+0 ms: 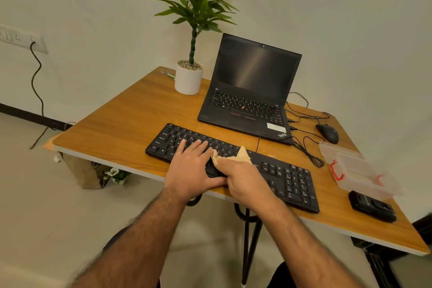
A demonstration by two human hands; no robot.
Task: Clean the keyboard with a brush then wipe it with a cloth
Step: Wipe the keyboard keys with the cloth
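A black keyboard (287, 175) lies slantwise near the front edge of the wooden table (121, 124). My left hand (190, 168) rests flat on its left-middle keys, fingers straight, thumb along the front edge. My right hand (245, 182) grips a tan cloth (240, 155) and presses it on the middle of the keyboard; a corner of the cloth sticks up beyond my knuckles. No brush is in sight.
An open black laptop (252, 91) stands behind the keyboard, a potted plant (189, 77) to its left. At the right are a black mouse (328, 132), tangled cables (308, 149), a clear plastic box (357, 168) with red clips and a small black device (371, 206).
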